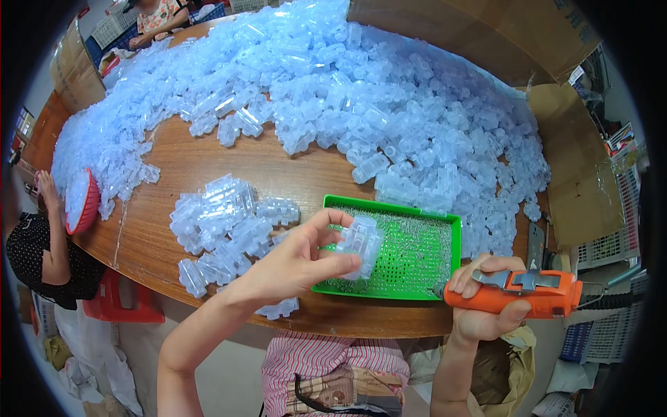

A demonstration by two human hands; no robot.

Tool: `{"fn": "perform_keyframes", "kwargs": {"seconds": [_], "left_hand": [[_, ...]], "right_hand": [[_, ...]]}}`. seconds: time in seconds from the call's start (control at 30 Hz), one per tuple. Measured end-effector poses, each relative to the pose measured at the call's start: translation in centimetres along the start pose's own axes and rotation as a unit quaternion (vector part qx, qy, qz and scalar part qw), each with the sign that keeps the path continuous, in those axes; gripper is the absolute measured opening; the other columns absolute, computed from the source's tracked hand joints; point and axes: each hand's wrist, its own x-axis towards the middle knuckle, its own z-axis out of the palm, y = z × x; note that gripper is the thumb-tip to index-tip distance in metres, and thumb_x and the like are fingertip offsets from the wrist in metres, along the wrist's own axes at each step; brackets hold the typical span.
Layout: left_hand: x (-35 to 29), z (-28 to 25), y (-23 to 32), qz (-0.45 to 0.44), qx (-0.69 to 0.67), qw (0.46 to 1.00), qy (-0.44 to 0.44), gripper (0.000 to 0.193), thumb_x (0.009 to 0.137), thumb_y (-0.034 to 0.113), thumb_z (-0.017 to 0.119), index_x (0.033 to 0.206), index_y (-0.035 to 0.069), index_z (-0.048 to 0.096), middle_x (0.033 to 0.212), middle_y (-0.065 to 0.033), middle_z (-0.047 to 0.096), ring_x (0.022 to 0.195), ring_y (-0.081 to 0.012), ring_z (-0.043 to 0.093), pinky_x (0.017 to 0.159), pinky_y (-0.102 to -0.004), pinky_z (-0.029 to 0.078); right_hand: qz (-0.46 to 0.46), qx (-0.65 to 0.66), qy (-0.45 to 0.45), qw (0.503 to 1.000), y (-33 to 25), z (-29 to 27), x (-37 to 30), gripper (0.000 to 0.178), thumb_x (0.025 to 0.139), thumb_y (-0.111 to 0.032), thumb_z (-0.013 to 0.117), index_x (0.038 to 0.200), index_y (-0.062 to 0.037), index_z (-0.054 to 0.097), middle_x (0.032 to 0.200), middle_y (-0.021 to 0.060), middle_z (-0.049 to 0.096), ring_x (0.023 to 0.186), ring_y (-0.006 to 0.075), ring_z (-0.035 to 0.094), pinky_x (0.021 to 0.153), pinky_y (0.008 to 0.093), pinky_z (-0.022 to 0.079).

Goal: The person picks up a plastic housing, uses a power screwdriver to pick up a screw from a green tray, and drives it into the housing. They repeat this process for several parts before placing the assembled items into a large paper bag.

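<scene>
My left hand (295, 257) pinches a see-through plastic piece (363, 244) between thumb and fingers, above the left part of a green tray (460, 257). Small metal screws (427, 233) lie scattered in the tray, thickest along its far and right sides. In my right hand (479, 321) is an orange power screwdriver (514, 297), lying nearly level with its tip toward the tray's near right corner. The tip and the plastic piece are apart. Left of the tray, a small pile of similar see-through pieces (219, 215) rests on the brown table (306, 179).
A large heap of see-through plastic pieces (424, 118) spreads over the far table. Cardboard (580, 163) stands on the right. A red basket (85, 203) sits at the left edge, beside a person's arm (55, 236); another person (161, 17) sits far left. A red stool (128, 299) stands below.
</scene>
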Motion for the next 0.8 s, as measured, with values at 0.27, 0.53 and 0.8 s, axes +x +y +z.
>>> {"fn": "perform_keyframes", "kwargs": {"seconds": [0.27,0.53,0.8], "left_hand": [[-1.3,1.1,-1.5,-0.006,-0.083,0.996,-0.014,0.06,0.087,0.008,0.066,0.135,0.006,0.031,0.113,-0.0073,0.054,0.099,-0.0122,0.059,0.085,-0.0245,0.048],[-3.2,2.2,-2.7,-0.014,-0.052,0.998,-0.04,0.045,0.083,0.002,0.069,0.12,0.006,0.045,0.101,-0.0034,0.057,0.096,-0.0083,0.058,0.076,-0.0219,0.053],[-4.9,4.2,-4.9,0.189,0.274,0.925,0.183,0.058,0.07,0.012,0.082,0.118,0.004,0.05,0.1,-0.0113,0.058,0.082,-0.0152,0.062,0.067,-0.0271,0.053]], "right_hand": [[0.0,-0.027,-0.009,1.0,0.5,0.4,-0.2,0.073,0.081,-0.071,0.047,0.095,-0.0001,0.047,0.059,0.0061,0.047,0.052,0.015,0.048,0.048,0.0262,0.045],[0.009,-0.027,-0.01,1.0,0.8,0.0,-0.1,0.075,0.08,-0.074,0.046,0.095,-0.0001,0.049,0.061,0.0068,0.05,0.053,0.0162,0.05,0.049,0.0277,0.045],[0.02,-0.01,-0.025,0.999,3.3,-0.3,0.4,0.076,0.08,-0.073,0.048,0.094,0.0013,0.049,0.062,0.0079,0.051,0.055,0.0156,0.05,0.052,0.0284,0.046]]}}
